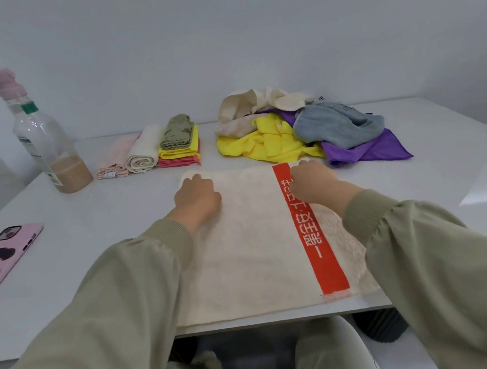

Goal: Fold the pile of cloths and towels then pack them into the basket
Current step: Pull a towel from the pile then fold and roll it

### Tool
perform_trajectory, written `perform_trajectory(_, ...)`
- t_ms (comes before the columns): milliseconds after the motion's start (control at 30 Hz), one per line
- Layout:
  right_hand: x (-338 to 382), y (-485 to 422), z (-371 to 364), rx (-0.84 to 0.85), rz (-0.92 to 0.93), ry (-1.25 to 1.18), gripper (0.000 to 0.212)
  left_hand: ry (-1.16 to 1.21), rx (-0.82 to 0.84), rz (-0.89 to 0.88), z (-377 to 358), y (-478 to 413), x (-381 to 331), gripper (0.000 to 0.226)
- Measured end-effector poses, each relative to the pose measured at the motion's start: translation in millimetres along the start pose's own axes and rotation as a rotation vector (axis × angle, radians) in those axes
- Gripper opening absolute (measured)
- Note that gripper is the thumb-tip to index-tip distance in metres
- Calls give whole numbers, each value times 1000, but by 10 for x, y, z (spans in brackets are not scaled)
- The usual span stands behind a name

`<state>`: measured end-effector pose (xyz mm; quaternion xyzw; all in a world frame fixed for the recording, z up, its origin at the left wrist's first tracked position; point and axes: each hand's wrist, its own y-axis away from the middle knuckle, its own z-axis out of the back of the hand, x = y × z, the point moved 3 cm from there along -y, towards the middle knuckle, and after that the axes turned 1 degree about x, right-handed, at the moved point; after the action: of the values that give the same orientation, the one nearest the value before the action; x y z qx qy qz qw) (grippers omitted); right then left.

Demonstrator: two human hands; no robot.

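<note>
A cream towel [251, 243] with an orange-red printed stripe lies flat on the white table [94, 260], reaching the near edge. My left hand [197, 196] holds the towel's far edge near its left corner, fingers curled. My right hand [314, 181] grips the far edge over the stripe. An unfolded pile of cloths [305, 126] lies behind: yellow, purple, grey-blue and cream pieces. To its left stand folded cloths [179, 144] in green, yellow and coral, beside a rolled cream towel [144, 152] and a pink one [115, 161]. No basket is in view.
A clear pump bottle [45, 145] with beige liquid stands at the back left. A phone in a pink case [2, 257] lies near the left edge. A wall closes the table's far side. My knees show below the near edge.
</note>
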<state>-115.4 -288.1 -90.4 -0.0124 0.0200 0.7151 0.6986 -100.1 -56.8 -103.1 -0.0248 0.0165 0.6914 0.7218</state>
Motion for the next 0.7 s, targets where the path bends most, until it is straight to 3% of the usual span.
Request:
perform_trajectory(233, -274, -431, -123, 38, -89, -124, 33, 251, -59, 216, -44, -377, 495, 24)
perform_trajectory(367, -383, -587, -92, 21, -159, -243, 27, 401, -79, 281, -49, -549, 664, 33)
perform_trajectory(433, -422, -649, -100, 29, -219, -313, 35, 531, -73, 305, -41, -642, 709, 35)
perform_trajectory(500, -477, -706, -79, 32, -315, -401, 52, 648, -40, 343, -22, -754, 732, 22)
perform_trajectory(633, -532, -754, -37, 138, -438, -585, 70, 869, 66, 461, -55, -902, 787, 54)
perform_trajectory(700, -582, -771, -53, 199, -495, -761, 73, 944, 84, 463, -45, -927, 802, 57)
